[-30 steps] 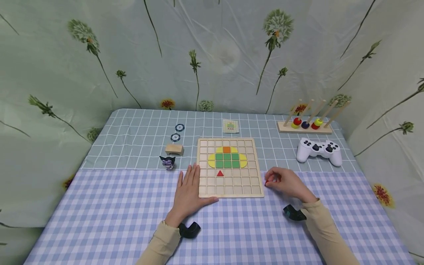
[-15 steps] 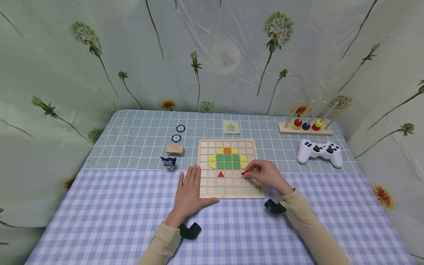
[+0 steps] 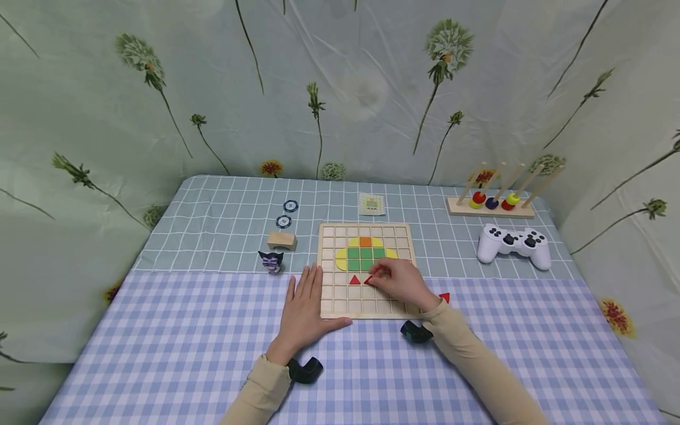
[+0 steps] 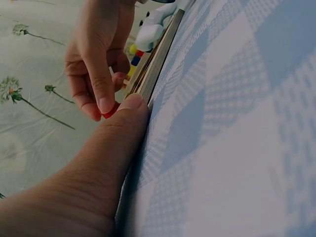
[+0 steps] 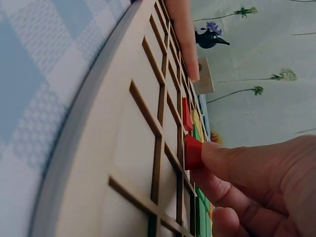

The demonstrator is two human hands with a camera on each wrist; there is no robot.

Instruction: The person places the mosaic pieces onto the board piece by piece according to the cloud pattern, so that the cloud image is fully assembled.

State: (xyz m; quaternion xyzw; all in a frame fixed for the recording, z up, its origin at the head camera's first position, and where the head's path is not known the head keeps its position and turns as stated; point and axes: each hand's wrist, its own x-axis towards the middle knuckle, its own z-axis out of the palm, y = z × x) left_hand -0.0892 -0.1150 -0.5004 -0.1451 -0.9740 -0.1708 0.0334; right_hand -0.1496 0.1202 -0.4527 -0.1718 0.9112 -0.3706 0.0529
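Note:
A square wooden grid board [image 3: 340, 306] lies on the cloth, with green squares [image 3: 366, 258], an orange square [image 3: 365, 242] and yellow rounded pieces [image 3: 342, 260] in its cells. One red triangle [image 3: 354, 280] sits in a cell below the green ones. My right hand [image 3: 398, 282] pinches a second red triangle [image 5: 193, 153] between thumb and fingers, over the cell just right of the first. My left hand [image 3: 304, 307] lies flat with fingers straight along the board's left edge, its thumb [image 4: 132, 103] at the near edge. Another red triangle [image 3: 444, 297] lies right of the board, beside the right wrist.
A pattern card [image 3: 372, 204] lies behind the board. To the left are two round chips [image 3: 284, 222], a wooden arch block [image 3: 282, 240] and a small figurine [image 3: 272, 261]. A white game controller [image 3: 514, 245] and a peg stand with beads [image 3: 491, 206] are at right.
My right hand has carried the red triangle leftward from beside the board to the cell next to the first triangle. The left hand has stayed in place.

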